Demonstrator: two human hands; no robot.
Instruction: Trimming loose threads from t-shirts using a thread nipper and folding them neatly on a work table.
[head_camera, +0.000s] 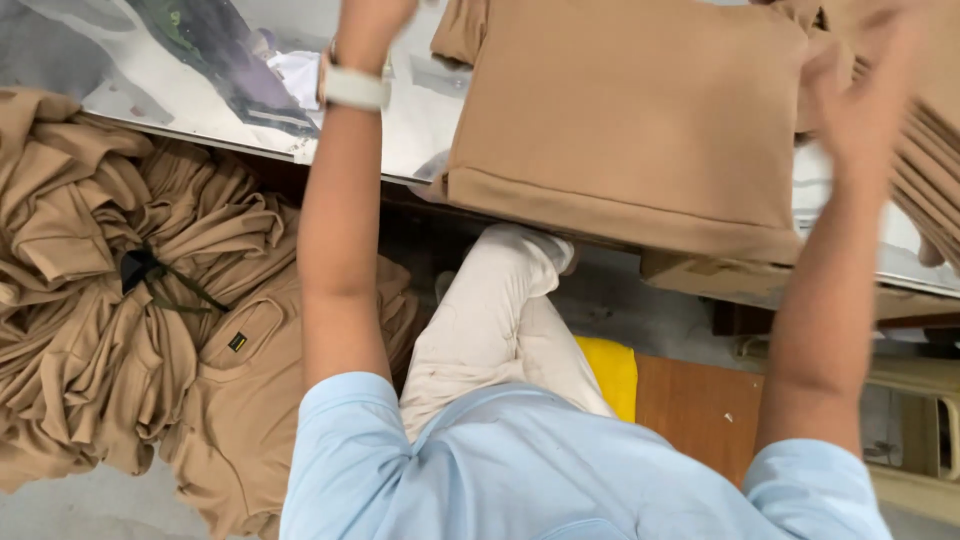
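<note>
Both hands reach far over the folded shirt (630, 130); the right hand (865, 80) is blurred, the left hand (365, 25) cut off, so I cannot tell their grip. Its near edge hangs over the table (400, 130) rim, so a careless pull may drop it onto the shirt pile (130, 300).

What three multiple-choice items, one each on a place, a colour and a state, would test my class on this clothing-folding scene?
1. Where is the heap of loose tan garments?
A. on the floor
B. on the metal table
C. on the person's lap

2. What colour are the person's sleeves?
A. red
B. light blue
C. black

3. How does the tan garment on the metal table lie?
A. on a hanger
B. rolled up
C. folded flat

Answers: 1 A, it lies below the table edge; 2 B, both sleeves are pale blue; 3 C, the folded tan garment lies flat and squared.
</note>
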